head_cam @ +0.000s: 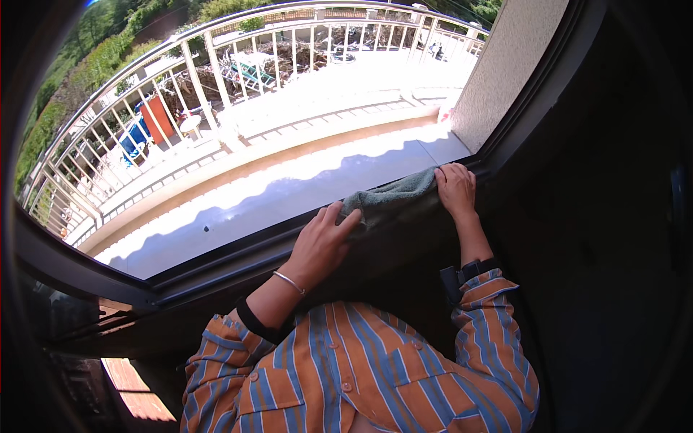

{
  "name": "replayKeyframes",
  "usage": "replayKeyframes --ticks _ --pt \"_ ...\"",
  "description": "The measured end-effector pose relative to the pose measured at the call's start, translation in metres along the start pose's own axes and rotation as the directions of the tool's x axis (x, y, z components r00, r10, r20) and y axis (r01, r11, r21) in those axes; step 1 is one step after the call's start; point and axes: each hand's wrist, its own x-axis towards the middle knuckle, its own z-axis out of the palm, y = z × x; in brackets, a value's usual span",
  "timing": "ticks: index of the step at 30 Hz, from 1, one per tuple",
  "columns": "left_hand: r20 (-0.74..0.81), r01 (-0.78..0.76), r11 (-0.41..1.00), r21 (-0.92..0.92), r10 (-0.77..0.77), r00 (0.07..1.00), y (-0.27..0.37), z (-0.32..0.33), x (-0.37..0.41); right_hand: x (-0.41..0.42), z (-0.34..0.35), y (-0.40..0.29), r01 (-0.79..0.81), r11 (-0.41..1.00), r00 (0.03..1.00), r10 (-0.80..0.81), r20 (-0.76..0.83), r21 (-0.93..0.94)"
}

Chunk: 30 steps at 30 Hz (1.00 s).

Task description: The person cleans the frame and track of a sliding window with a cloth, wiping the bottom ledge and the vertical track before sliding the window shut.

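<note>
A grey-green cloth point(403, 188) is stretched in a loose, bunched strip along the dark lower rail of the window frame point(238, 260). At its left end, my left hand point(322, 243) holds it between the fingers and thumb, which sit a little apart around the fabric. The fingers of my right hand point(457, 189) curl over the cloth's other end, near the frame's right corner. Part of the cloth's lower side is lost in shadow.
Beyond the opening is a pale tiled ledge point(303, 178) with a small dark object point(206, 229) on it. Farther out runs a cream metal railing point(216, 81). A rough-textured wall point(509, 70) bounds the right side. Indoors, the right side is very dark.
</note>
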Motion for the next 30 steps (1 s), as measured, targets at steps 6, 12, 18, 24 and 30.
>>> replayKeyframes --ticks 6,12,18,24,30 --pt "-0.039 0.040 0.996 -0.084 -0.044 0.998 -0.003 -0.007 -0.005 0.013 -0.004 -0.014 -0.050 0.997 0.980 0.061 0.187 -0.063" --pt "-0.138 0.119 0.987 -0.109 -0.133 0.981 -0.007 -0.028 -0.012 0.012 -0.007 -0.040 -0.025 0.992 0.990 0.042 0.135 -0.124" --pt "-0.096 0.146 0.982 -0.118 -0.158 0.983 -0.012 -0.027 -0.017 0.012 -0.012 -0.050 -0.054 0.991 0.987 0.071 0.141 -0.122" --pt "-0.058 0.098 0.991 -0.093 -0.103 0.993 -0.011 -0.028 -0.013 0.009 -0.005 -0.040 -0.026 0.998 0.983 0.015 0.182 0.057" --pt "-0.016 0.091 0.994 -0.062 -0.092 0.996 -0.023 -0.019 -0.009 -0.016 -0.002 -0.011 0.025 0.916 0.994 0.019 -0.104 0.400"
